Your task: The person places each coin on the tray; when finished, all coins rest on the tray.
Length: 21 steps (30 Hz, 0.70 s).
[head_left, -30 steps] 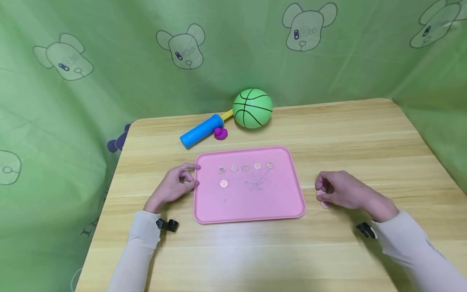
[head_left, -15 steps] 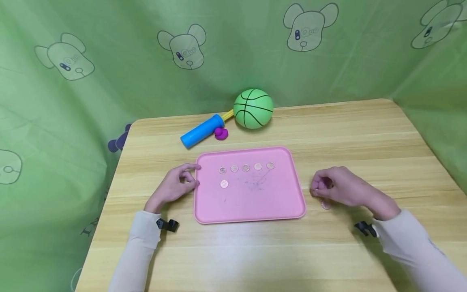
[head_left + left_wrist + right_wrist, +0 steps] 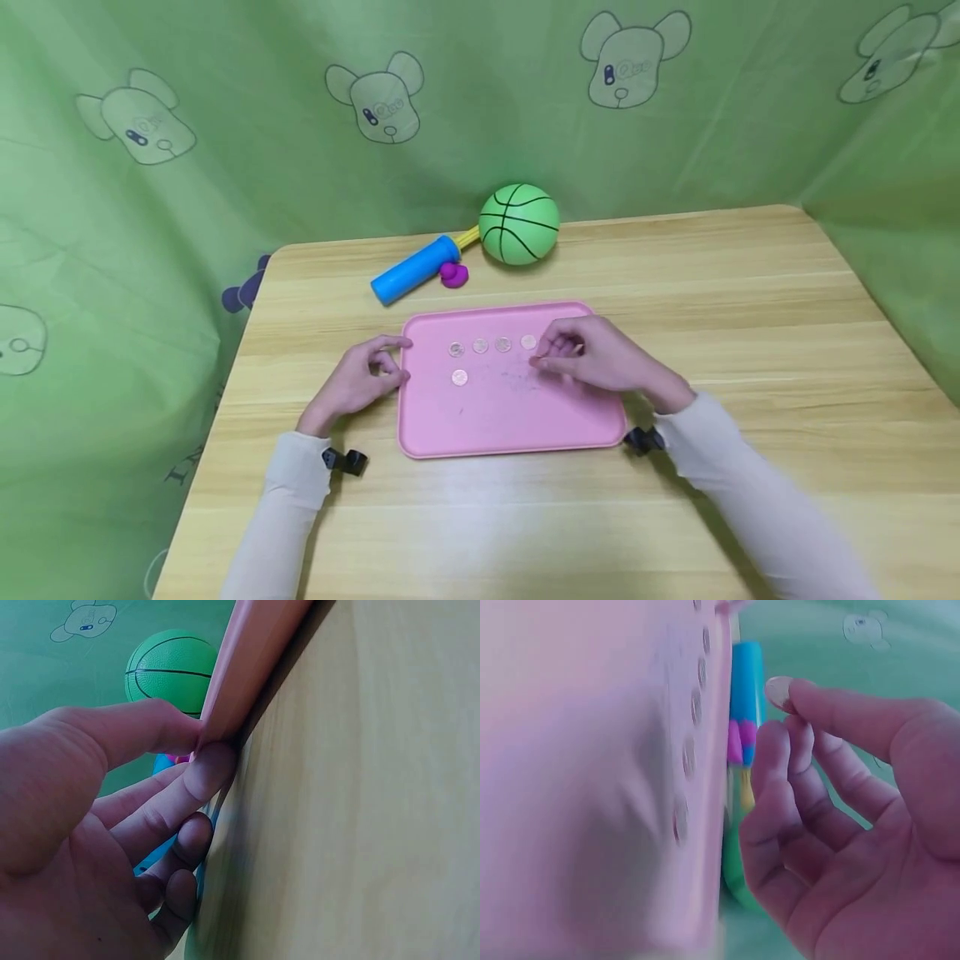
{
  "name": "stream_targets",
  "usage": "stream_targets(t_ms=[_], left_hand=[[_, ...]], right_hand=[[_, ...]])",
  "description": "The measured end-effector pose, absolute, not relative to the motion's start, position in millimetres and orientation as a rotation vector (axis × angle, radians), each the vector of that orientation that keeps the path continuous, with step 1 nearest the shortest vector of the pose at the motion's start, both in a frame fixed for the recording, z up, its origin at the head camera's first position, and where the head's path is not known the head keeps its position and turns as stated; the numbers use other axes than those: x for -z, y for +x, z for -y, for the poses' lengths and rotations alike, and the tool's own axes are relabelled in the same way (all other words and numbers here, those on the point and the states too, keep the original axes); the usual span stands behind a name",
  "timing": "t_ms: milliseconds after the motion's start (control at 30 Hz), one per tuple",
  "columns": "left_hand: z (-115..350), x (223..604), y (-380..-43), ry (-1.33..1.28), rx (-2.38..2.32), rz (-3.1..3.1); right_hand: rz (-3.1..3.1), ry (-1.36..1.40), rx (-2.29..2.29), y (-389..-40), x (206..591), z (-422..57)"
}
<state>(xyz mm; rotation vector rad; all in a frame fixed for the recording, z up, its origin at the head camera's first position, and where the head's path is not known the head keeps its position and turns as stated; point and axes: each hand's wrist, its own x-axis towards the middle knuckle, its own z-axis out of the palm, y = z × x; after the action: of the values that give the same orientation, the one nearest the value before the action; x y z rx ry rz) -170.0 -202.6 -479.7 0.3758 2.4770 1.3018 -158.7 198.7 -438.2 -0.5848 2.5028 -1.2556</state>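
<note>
Over the right part of the pink tray, my right hand pinches a coin between thumb and fingertips. The coin is plain in the right wrist view, held above the tray floor. My left hand holds the tray's left rim with thumb and fingertips; the left wrist view shows them against the rim wall. A row of coins lies along the tray's far side, its right end hidden by my right hand in the head view. One coin sits below the row's left end.
Behind the tray are a blue pump with a yellow end, a small purple duck and a green ball. A green printed curtain hangs round the back and sides of the wooden table.
My right hand has picked up a coin from the table right of the tray and moved left over the tray. The left hand stays at the rim.
</note>
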Motion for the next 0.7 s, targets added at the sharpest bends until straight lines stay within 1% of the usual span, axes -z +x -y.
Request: stream_targets(t_ms=[367,700], left_hand=[[202,480,-172,0.388,-1.295,-2.491],[203,481,-171,0.394,-1.288,-2.496]], right_hand=[[-2.441,-0.514,1.248,-176,457,-135],[-2.513,-0.517,1.098,-174,463,-114]])
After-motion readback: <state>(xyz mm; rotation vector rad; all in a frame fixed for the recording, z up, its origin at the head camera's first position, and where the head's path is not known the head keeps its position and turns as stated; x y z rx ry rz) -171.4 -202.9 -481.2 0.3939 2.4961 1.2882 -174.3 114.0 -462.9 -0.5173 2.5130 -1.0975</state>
